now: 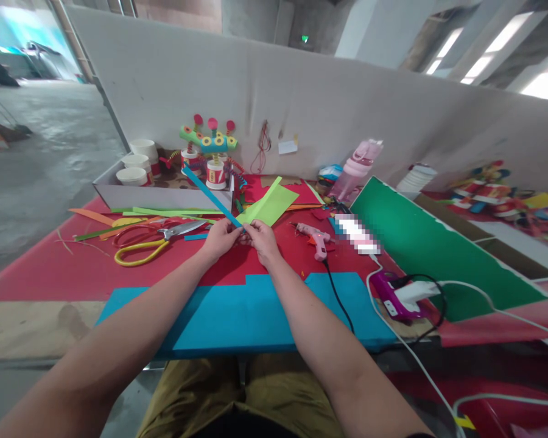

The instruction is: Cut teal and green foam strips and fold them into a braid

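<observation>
Both hands meet above the red table covering, fingers closed at the lower end of a blue paper strip. My left hand pinches it from the left and my right hand from the right. The strip slants up and away to the left. A light green paper strip runs from behind my fingers to the upper right, over a light green paper sheet; whether its near end is pinched too, I cannot tell. Left of my hands lie yellow-and-red-handled scissors. To the right rests a pink glue gun.
Blue sheets line the front edge. A white box holds paper cups and decorated cup figures. A pink bottle, a green board and a purple power strip with trailing cables stand right.
</observation>
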